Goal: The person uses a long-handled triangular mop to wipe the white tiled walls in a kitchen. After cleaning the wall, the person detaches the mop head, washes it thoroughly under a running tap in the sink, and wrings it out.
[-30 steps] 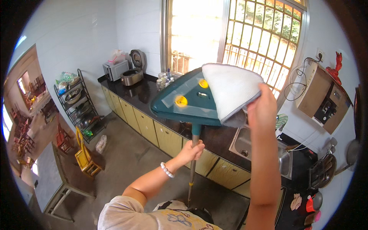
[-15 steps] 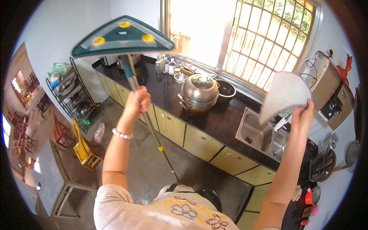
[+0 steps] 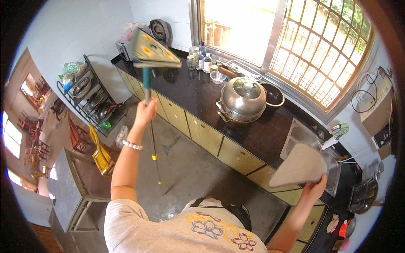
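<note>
Left hand: the left hand (image 3: 146, 111) is closed around the pole (image 3: 153, 145) of a mop, a white bead bracelet (image 3: 132, 145) at the wrist.
Right hand: the right hand (image 3: 317, 187), well apart from the left, grips the lower right corner of a pale triangular pad (image 3: 300, 166).
Mop head: the teal mop head (image 3: 154, 48), blurred, is bare with yellow spots and tilts above the left hand; the pole runs down below that hand.
Counter: the black counter (image 3: 185, 99) stretches beyond both hands, over yellowish cabinets (image 3: 198, 131).
Floor: dark grey floor (image 3: 179, 158) lies below and between the hands.
Window: a barred window (image 3: 320, 50) stands beyond the counter, farther off than either hand.
Pot: a domed metal pot (image 3: 240, 101) sits between the hands, farther out, with a dark pan (image 3: 274, 95) just behind its right side.
Bottles: small bottles (image 3: 207, 63) and a clear bowl (image 3: 217, 77) stand beyond the left hand, to its right.
In the way: the pad covers part of the sink (image 3: 291, 137) beyond the right hand; the mop head partly hides the appliances behind it.
Left side: a black rack (image 3: 86, 107), a yellow chair (image 3: 100, 154) and a grey table (image 3: 67, 189) stand left of the left hand.
</note>
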Tool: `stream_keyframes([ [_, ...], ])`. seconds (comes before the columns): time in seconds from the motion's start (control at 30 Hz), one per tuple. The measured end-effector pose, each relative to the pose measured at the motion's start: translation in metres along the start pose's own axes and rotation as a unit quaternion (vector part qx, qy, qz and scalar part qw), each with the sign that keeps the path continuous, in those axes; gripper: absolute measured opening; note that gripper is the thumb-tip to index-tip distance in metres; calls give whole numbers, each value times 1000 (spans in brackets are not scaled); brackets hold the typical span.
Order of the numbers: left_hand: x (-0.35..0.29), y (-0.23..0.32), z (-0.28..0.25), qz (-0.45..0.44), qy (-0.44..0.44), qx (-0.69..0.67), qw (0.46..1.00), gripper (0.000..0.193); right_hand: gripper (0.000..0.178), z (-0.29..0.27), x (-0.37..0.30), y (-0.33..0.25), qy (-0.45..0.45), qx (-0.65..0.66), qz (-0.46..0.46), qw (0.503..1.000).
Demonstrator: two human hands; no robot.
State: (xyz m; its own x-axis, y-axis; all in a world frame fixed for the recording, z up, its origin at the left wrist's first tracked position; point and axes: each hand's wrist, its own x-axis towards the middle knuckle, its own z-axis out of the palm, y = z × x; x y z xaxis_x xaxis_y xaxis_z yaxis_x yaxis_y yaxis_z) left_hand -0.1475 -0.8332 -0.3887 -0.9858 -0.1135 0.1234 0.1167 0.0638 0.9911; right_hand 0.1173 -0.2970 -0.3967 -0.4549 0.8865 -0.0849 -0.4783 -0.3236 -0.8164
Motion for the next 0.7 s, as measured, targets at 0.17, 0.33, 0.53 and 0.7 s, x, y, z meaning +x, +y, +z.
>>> stream_keyframes([
  [0.17,10,-107,24,3,54,194,980,29,26,-23,10,8,-13,-45,-6,999],
  [0.33,-3,-168,67,-5,64,331,941,30,47,-22,24,11,47,-73,-10,996],
  [0.53,13,-202,105,-20,165,388,906,26,59,-26,59,19,41,-101,30,994],
  [0.7,67,-235,112,-30,186,400,897,23,59,1,65,34,107,-124,-9,987],
])
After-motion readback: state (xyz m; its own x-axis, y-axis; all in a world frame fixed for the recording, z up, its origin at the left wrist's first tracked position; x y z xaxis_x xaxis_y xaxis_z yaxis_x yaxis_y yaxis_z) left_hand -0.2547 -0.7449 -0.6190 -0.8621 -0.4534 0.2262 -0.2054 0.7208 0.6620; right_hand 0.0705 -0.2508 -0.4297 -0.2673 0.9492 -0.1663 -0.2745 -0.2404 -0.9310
